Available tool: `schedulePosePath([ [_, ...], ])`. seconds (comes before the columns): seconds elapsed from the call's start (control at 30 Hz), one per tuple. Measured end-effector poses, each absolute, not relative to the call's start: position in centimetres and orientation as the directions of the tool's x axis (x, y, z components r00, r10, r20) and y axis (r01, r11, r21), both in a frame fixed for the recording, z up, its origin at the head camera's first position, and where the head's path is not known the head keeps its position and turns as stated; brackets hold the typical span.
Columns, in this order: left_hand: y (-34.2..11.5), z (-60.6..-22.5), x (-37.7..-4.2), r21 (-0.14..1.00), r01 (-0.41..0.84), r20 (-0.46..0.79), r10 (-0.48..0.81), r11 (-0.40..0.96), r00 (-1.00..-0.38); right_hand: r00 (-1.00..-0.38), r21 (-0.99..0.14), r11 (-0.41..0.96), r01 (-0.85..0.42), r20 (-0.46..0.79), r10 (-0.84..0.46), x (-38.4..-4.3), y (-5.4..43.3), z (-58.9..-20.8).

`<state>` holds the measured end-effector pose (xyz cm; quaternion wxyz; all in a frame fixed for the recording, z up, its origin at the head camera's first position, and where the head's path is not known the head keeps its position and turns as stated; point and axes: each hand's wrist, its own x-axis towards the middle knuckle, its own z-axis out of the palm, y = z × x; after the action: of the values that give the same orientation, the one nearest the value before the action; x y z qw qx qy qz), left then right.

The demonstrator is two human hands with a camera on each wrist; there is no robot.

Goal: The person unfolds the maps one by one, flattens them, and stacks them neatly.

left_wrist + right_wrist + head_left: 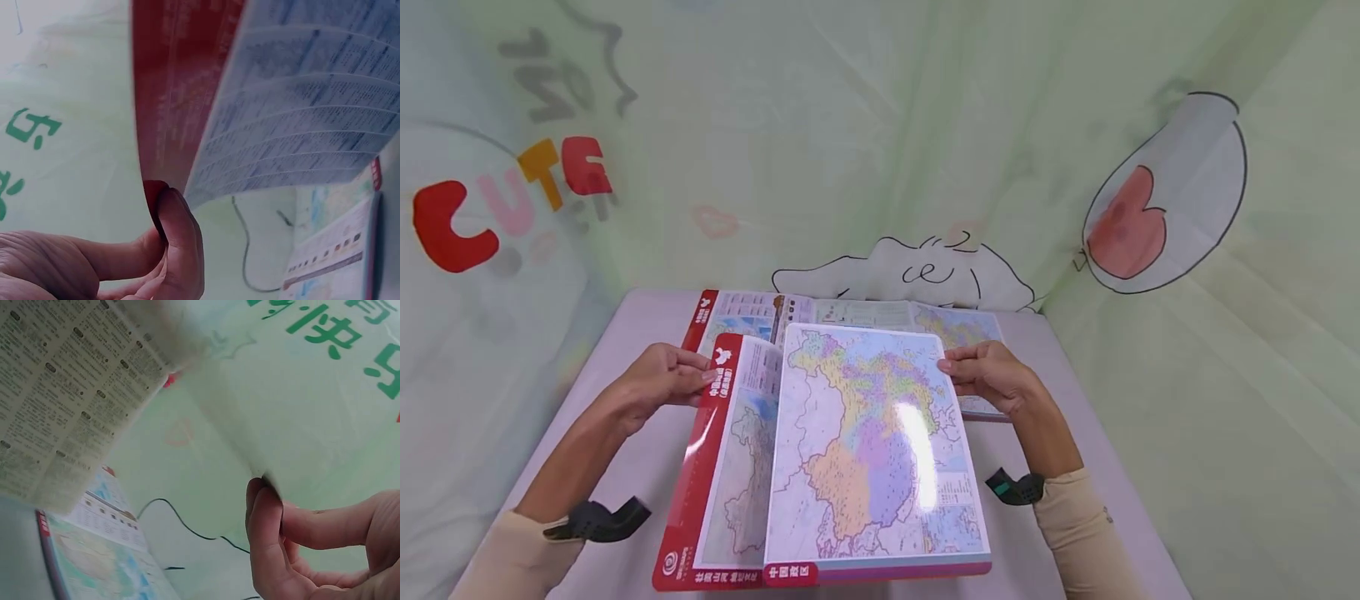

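Two pinch grips on folded map (868, 442): left hand (662, 377) at red left edge, right hand (990, 372) at right edge, both toward far end; long axis near-to-far between.

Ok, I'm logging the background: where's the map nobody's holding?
In the head view, the unheld map lies centrally at the far end of the table, partly hidden behind the held map.
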<state>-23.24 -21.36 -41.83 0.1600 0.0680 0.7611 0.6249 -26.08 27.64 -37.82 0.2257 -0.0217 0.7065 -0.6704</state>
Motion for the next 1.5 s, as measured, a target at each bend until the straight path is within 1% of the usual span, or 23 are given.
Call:
schedulePosePath([
  [0.07, -22.2, -41.3, -23.4, 0.975, -0.089, -0.148, 0.292, 0.205, -0.945, -0.899, -0.958, 0.096, 0.269, -0.286, -0.332, -26.4, 28.6, -37.1],
  [0.23, -24.1, -40.7, -24.9, 0.968, -0.066, -0.130, 0.257, 0.243, -0.958, -0.910, -0.956, 0.091, 0.278, -0.293, -0.293, -27.4, 30.5, -36.0],
  [0.43, -26.1, -40.3, -26.9, 0.958, -0.082, -0.145, 0.217, 0.276, -0.965, -0.920, -0.949, 0.099, 0.301, -0.316, -0.232, -28.8, 32.2, -35.6],
  [0.67, -27.9, -39.7, -28.5, 0.925, -0.072, -0.150, 0.185, 0.374, -0.971, -0.923, -0.939, 0.133, 0.318, -0.338, -0.182, -30.6, 35.0, -35.0],
  [0.8, -28.8, -39.3, -29.7, 0.904, -0.082, -0.162, 0.158, 0.419, -0.974, -0.916, -0.919, 0.159, 0.360, -0.380, -0.126, -31.9, 36.7, -34.5],
  [0.93, -29.9, -39.2, -31.0, 0.870, -0.099, -0.179, 0.122, 0.483, -0.976, -0.905, -0.879, 0.242, 0.410, -0.426, -0.015, -33.1, 38.1, -34.4],
  [1.07, -30.6, -39.3, -32.2, 0.837, -0.113, -0.187, 0.085, 0.535, -0.979, -0.894, -0.825, 0.348, 0.445, -0.433, 0.117, -34.1, 39.2, -34.5],
  [1.17, -30.9, -39.5, -33.0, 0.834, -0.130, -0.193, 0.063, 0.536, -0.979, -0.887, -0.808, 0.365, 0.462, -0.425, 0.181, -34.9, 40.0, -35.2],
  [1.3, -31.3, -40.3, -33.9, 0.837, -0.158, -0.198, 0.022, 0.524, -0.980, -0.860, -0.797, 0.331, 0.505, -0.431, 0.272, -36.2, 41.0, -37.0],
  [1.4, -31.7, -41.2, -34.4, 0.833, -0.189, -0.206, -0.026, 0.520, -0.978, -0.823, -0.801, 0.263, 0.538, -0.431, 0.370, -37.4, 41.5, -38.7],
  [1.5, -32.1, -42.4, -35.0, 0.833, -0.215, -0.199, -0.086, 0.509, -0.976, -0.796, -0.826, 0.199, 0.527, -0.399, 0.455, -38.3, 41.5, -40.1],
])
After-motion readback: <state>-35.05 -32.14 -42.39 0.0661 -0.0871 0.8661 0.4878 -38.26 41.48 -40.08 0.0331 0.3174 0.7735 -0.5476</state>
